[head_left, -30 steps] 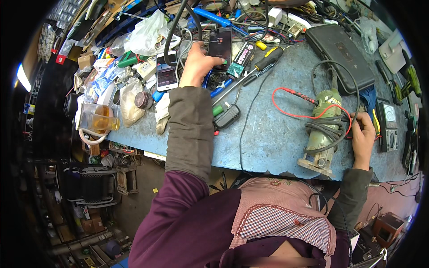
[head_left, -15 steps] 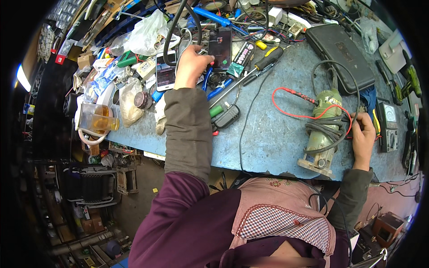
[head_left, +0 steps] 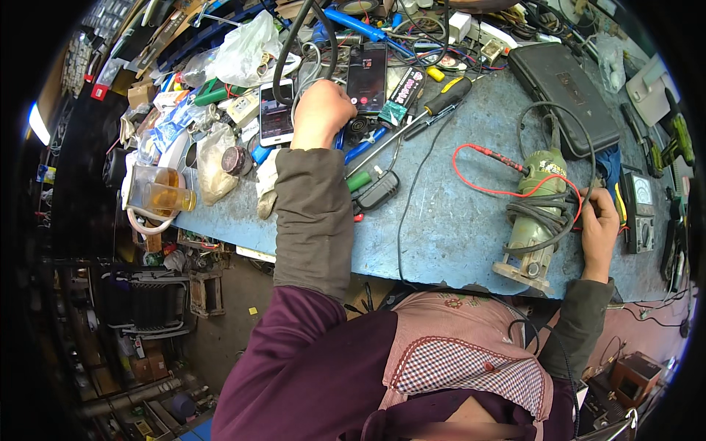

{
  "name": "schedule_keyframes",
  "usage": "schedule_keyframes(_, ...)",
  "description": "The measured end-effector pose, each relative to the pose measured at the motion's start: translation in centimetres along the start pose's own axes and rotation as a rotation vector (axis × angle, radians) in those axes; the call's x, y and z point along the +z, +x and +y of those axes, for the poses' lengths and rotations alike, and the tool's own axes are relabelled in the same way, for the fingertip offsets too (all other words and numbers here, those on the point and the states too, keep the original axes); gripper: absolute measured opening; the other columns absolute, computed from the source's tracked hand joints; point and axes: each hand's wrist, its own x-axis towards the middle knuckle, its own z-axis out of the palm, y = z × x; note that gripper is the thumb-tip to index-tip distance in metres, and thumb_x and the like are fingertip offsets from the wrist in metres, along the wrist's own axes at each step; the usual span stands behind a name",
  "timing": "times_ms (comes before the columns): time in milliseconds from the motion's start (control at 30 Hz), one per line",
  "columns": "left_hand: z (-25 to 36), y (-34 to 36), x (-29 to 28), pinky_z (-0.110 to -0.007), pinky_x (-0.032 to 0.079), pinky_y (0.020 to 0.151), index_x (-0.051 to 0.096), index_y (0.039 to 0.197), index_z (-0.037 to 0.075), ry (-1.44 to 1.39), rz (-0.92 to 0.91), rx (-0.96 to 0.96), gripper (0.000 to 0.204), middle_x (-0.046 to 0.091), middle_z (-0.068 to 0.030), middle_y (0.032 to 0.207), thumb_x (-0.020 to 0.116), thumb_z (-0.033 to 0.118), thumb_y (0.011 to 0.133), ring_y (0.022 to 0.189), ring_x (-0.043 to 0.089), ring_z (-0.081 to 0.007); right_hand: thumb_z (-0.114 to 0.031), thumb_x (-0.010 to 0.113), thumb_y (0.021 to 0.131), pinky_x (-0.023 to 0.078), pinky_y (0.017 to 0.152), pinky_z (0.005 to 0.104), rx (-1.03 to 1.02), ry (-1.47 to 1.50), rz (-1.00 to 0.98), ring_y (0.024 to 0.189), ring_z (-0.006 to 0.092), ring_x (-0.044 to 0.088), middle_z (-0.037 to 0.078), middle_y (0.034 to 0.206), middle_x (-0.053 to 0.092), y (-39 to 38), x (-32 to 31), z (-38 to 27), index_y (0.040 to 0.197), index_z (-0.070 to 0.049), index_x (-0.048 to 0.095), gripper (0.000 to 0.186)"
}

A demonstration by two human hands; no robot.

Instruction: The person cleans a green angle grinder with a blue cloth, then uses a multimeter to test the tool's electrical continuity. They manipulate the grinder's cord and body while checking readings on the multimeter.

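Note:
My left hand (head_left: 322, 110) is curled closed between a white phone (head_left: 276, 121) and a dark phone (head_left: 367, 77) with a lit screen, its fingertips hidden. On the right, my right hand (head_left: 601, 224) has its fingers bent round the black cord (head_left: 592, 165) of a green handheld power tool (head_left: 541, 169). That tool stands upright on a flat base, with cord wound about its body. A red test lead (head_left: 471, 146) loops across it, its probe resting against the tool's top.
The blue bench (head_left: 456, 220) carries a yellow-black screwdriver (head_left: 448, 95), a black adapter (head_left: 376, 192), a black case (head_left: 565, 95) and an analog multimeter (head_left: 642, 213). A jug of amber liquid (head_left: 156, 195) stands near the left edge. Tangled wires and bags crowd the back.
My left hand has drawn its extended finger back from the dark phone and curled up. The dark phone's screen has changed. My right hand stays beside the power tool.

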Motion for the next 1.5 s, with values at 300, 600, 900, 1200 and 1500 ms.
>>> schedule_keyframes(300, -1.3, 0.1, -1.3, -0.042, 0.062, 0.084, 0.086, 0.105, -0.001, -0.266, -0.066, -0.068, 0.036, 0.082, -0.0183, 0.092, 0.09, 0.019, 0.075, 0.09, 0.081, -0.0297, 0.005, 0.061, 0.104, 0.05, 0.088, 0.026, -0.028, -0.067, -0.008, 0.097, 0.0099, 0.061, 0.001, 0.103, 0.068, 0.0, -0.2, -0.1, 0.113, 0.002, 0.073, 0.015)
schedule_keyframes(600, -1.8, 2.3, 2.5, -0.04, 0.058, 0.102, 0.048, 0.158, -0.013, -0.392, 0.166, -0.029, 0.109, 0.068, -0.0272, 0.136, 0.102, 0.024, 0.072, 0.119, 0.071, -0.0321, 0.003, 0.061, 0.106, 0.05, 0.087, 0.0255, -0.011, -0.04, -0.008, 0.095, 0.0087, 0.061, 0.0, 0.103, 0.068, 0.0, -0.1, 0.1, 0.113, 0.002, 0.073, 0.014)
schedule_keyframes(900, -1.1, 2.7, 3.4, -0.048, 0.05, 0.119, 0.05, 0.159, -0.006, -0.306, 0.126, -0.052, 0.111, 0.059, -0.031, 0.153, 0.102, 0.032, 0.068, 0.143, 0.06, -0.0444, 0.004, 0.062, 0.104, 0.051, 0.089, 0.0269, -0.014, -0.015, -0.003, 0.097, 0.0103, 0.062, 0.001, 0.103, 0.068, 0.1, -0.1, 0.5, 0.112, 0.003, 0.073, 0.013)
schedule_keyframes(1200, 0.0, 1.1, 0.3, -0.043, 0.055, 0.1, 0.044, 0.162, -0.012, -0.746, 0.181, -0.175, 0.105, 0.066, -0.0223, 0.137, 0.098, 0.021, 0.078, 0.119, 0.069, -0.0292, 0.004, 0.062, 0.104, 0.05, 0.089, 0.0257, -0.025, -0.053, -0.011, 0.097, 0.0098, 0.061, 0.001, 0.103, 0.067, 0.1, -0.3, 0.3, 0.112, 0.003, 0.073, 0.014)
schedule_keyframes(1500, -1.2, 2.4, 2.2, -0.042, 0.053, 0.112, 0.045, 0.161, -0.012, -0.541, 0.151, -0.04, 0.103, 0.062, -0.0283, 0.148, 0.098, 0.017, 0.078, 0.132, 0.066, -0.0342, 0.006, 0.063, 0.1, 0.051, 0.089, 0.0288, -0.013, -0.054, 0.007, 0.096, 0.0152, 0.063, 0.006, 0.102, 0.068, 0.2, 0.0, -0.8, 0.107, 0.005, 0.071, 0.01)
